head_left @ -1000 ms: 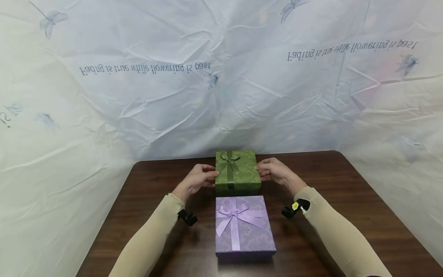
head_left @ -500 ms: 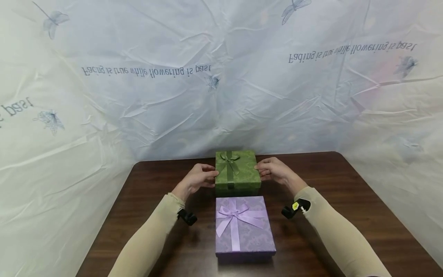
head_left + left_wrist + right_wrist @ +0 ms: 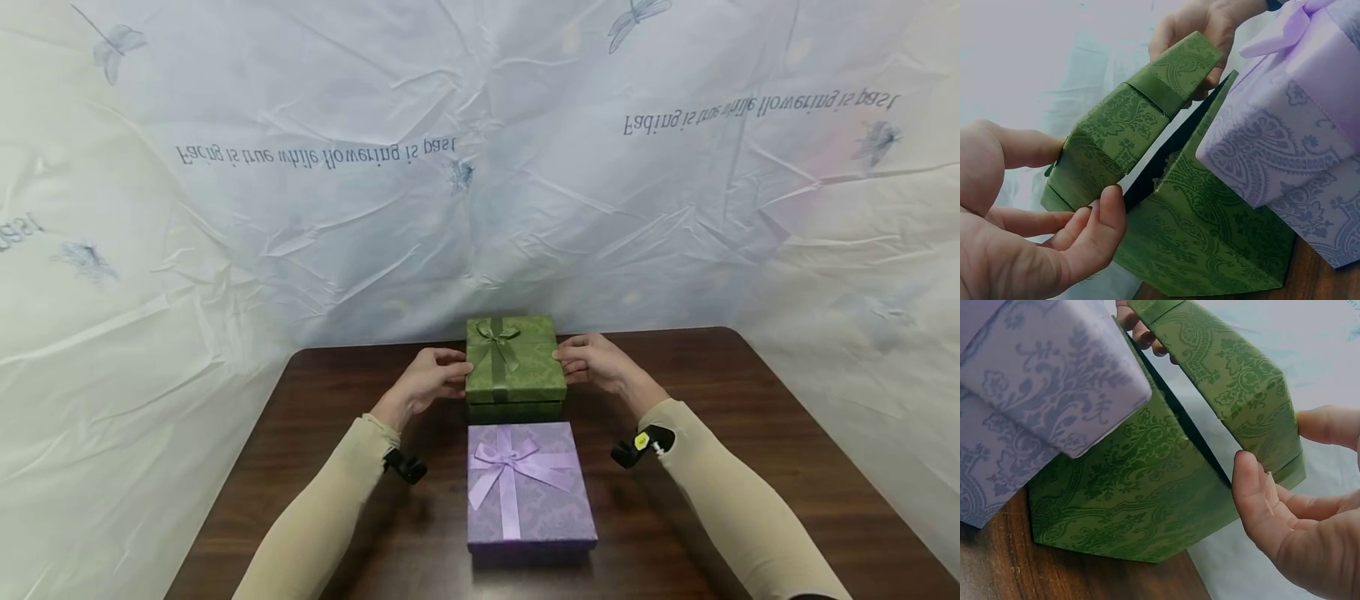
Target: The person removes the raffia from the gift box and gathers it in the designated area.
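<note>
A green patterned gift box with a ribbon bow sits toward the table's back edge. Its lid (image 3: 525, 367) is raised off its base (image 3: 1210, 231), leaving a gap that both wrist views show. My left hand (image 3: 423, 383) pinches the lid's left side between thumb and fingers. On the opposite side, my right hand (image 3: 606, 368) pinches it in the same way, thumb on the upper edge. Through the gap the dark inside of the base shows, its contents hidden. Directly in front stands a lilac gift box (image 3: 543, 512) with a lilac bow, its lid on.
Both boxes stand on a dark brown wooden table (image 3: 337, 500). Behind it and at both sides hangs a pale printed curtain (image 3: 360, 250), close to the table's back edge. The lilac box stands between my forearms.
The green lid has risen slightly with both hands, and a gap has opened between it and the base. The lilac box stays in place.
</note>
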### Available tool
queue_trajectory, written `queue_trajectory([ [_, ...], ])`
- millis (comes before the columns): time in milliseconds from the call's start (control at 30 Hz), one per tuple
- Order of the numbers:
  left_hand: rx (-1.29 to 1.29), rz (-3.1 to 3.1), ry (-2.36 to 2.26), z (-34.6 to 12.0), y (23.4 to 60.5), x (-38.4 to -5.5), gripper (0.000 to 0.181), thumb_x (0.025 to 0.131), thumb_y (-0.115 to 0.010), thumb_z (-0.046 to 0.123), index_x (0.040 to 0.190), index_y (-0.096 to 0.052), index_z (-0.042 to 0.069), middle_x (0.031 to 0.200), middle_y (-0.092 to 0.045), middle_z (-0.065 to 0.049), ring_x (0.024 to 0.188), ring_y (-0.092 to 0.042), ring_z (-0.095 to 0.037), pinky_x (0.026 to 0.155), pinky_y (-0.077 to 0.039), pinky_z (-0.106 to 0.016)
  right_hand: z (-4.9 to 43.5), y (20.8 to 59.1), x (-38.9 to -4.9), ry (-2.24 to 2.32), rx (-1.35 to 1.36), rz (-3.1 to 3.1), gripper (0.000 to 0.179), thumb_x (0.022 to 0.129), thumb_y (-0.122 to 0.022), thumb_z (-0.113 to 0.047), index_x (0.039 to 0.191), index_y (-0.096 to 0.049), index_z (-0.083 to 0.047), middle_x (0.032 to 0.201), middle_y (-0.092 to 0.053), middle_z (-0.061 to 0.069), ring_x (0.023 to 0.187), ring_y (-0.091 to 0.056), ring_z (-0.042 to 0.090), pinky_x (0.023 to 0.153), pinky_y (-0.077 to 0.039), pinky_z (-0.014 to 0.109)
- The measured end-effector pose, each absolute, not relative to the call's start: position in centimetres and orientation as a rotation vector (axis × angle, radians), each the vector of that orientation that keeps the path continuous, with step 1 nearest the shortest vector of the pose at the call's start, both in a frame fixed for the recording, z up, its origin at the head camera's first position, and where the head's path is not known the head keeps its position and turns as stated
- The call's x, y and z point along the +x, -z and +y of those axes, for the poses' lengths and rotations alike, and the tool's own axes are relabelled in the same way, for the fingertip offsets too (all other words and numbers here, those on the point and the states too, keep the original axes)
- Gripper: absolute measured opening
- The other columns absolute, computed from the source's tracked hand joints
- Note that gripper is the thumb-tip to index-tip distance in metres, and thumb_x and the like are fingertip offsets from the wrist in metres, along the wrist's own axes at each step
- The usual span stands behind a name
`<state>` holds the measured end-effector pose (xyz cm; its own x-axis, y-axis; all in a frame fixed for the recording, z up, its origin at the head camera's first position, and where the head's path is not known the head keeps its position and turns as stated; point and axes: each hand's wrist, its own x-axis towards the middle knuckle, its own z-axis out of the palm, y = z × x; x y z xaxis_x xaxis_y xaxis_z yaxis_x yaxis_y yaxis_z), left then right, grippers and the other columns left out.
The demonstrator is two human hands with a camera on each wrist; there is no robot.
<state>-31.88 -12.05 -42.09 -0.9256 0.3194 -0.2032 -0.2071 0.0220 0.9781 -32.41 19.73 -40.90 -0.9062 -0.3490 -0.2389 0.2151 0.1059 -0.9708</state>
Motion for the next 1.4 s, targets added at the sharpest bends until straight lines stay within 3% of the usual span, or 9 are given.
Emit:
queue_trajectory([
  [167, 0.133, 1.934, -1.996, -12.2, 41.8, -31.6, 0.052, 0.092, -0.065, 0.005, 0.139, -0.044, -0.007, 0.133, -0.051, -0.021, 0.087, -0.064, -0.019, 0.074, -0.060, -0.036, 19.7, 40.5, -32.3, 1.883, -0.138, 1.979, 0.060, 0.095, -0.062, -0.013, 0.142, -0.033, 0.010, 0.077, -0.051, -0.002, 0.065, -0.050, 0.011, 0.073, -0.056, 0.035],
  [300, 0.144, 1.940, -2.002, -12.3, 41.7, -31.5, 0.053, 0.092, -0.065, 0.005, 0.140, -0.044, -0.005, 0.140, -0.046, -0.020, 0.088, -0.064, -0.019, 0.076, -0.059, -0.036, 19.7, 40.3, -32.3, 1.876, -0.166, 2.012, 0.062, 0.095, -0.062, -0.013, 0.144, -0.031, 0.010, 0.093, -0.053, 0.002, 0.072, -0.053, 0.012, 0.078, -0.055, 0.038],
  [533, 0.202, 1.964, -2.027, -12.5, 41.7, -31.4, 0.052, 0.092, -0.065, 0.004, 0.140, -0.045, -0.004, 0.129, -0.048, -0.020, 0.093, -0.062, -0.020, 0.078, -0.058, -0.040, 19.6, 40.3, -32.1, 1.856, -0.221, 2.100, 0.062, 0.094, -0.064, -0.016, 0.142, -0.034, 0.010, 0.120, -0.049, 0.013, 0.087, -0.059, 0.016, 0.094, -0.052, 0.048],
  [667, 0.234, 1.979, -2.045, -12.5, 41.6, -31.3, 0.053, 0.091, -0.065, 0.002, 0.141, -0.045, -0.002, 0.125, -0.050, -0.018, 0.096, -0.062, -0.020, 0.087, -0.055, -0.051, 19.5, 40.0, -31.8, 1.869, -0.266, 2.139, 0.061, 0.095, -0.064, -0.016, 0.142, -0.035, 0.010, 0.129, -0.047, 0.021, 0.093, -0.059, 0.017, 0.098, -0.048, 0.054],
  [800, 0.255, 1.978, -2.072, -12.5, 41.4, -31.1, 0.055, 0.090, -0.065, 0.000, 0.141, -0.045, -0.001, 0.121, -0.051, -0.016, 0.094, -0.062, -0.018, 0.095, -0.048, -0.061, 19.3, 39.7, -31.6, 1.904, -0.283, 2.145, 0.058, 0.094, -0.065, -0.014, 0.140, -0.037, 0.008, 0.128, -0.047, 0.019, 0.096, -0.059, 0.017, 0.099, -0.046, 0.058],
  [1100, 0.303, 1.996, -2.108, -12.5, 41.1, -30.9, 0.054, 0.088, -0.067, -0.004, 0.139, -0.048, 0.001, 0.115, -0.054, -0.010, 0.095, -0.062, -0.016, 0.096, -0.048, -0.059, 19.1, 38.9, -31.1, 1.959, -0.346, 2.181, 0.059, 0.092, -0.067, -0.010, 0.140, -0.038, 0.006, 0.111, -0.048, 0.010, 0.092, -0.059, 0.015, 0.095, -0.049, 0.055],
  [1267, 0.339, 2.066, -2.085, -12.6, 41.0, -30.7, 0.055, 0.088, -0.068, -0.003, 0.139, -0.048, 0.002, 0.118, -0.054, -0.013, 0.097, -0.060, -0.017, 0.090, -0.055, -0.049, 19.0, 38.8, -31.0, 1.972, -0.361, 2.202, 0.058, 0.092, -0.068, -0.009, 0.140, -0.039, 0.005, 0.110, -0.049, 0.009, 0.091, -0.060, 0.014, 0.092, -0.053, 0.049],
  [1400, 0.376, 2.113, -2.080, -12.6, 41.0, -30.7, 0.056, 0.088, -0.068, -0.003, 0.139, -0.049, 0.004, 0.122, -0.053, -0.015, 0.100, -0.059, -0.019, 0.090, -0.054, -0.053, 19.1, 38.8, -31.0, 1.974, -0.390, 2.224, 0.057, 0.092, -0.068, -0.009, 0.140, -0.040, 0.005, 0.110, -0.051, 0.009, 0.090, -0.061, 0.013, 0.085, -0.056, 0.038],
])
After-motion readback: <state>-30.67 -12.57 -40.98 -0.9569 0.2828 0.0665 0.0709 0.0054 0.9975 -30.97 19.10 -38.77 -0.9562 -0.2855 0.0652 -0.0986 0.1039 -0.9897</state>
